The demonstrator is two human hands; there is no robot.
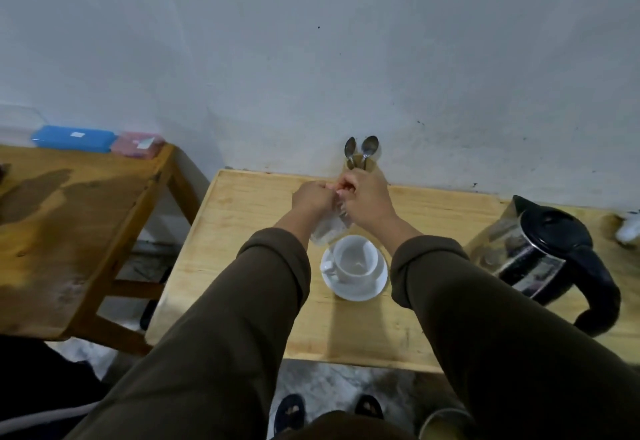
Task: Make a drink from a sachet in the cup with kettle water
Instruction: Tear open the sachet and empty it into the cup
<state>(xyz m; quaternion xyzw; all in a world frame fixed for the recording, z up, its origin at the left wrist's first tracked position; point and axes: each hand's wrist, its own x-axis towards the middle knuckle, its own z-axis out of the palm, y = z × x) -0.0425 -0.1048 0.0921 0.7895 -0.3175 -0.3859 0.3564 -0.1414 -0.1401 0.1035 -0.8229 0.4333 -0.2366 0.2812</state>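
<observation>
A white cup (356,259) stands on a white saucer (360,292) in the middle of a light wooden table (242,232). Just above and behind the cup, my left hand (313,199) and my right hand (367,195) both pinch the top of a pale sachet (329,230), which hangs down between them toward the cup's far rim. A glass kettle (533,252) with a black lid and handle stands to the right of the cup.
A glass holder with two spoons (362,152) stands against the wall behind my hands. A darker wooden table (69,218) on the left carries a blue box (72,137) and a pink box (138,144). A white object (628,228) lies at the far right edge.
</observation>
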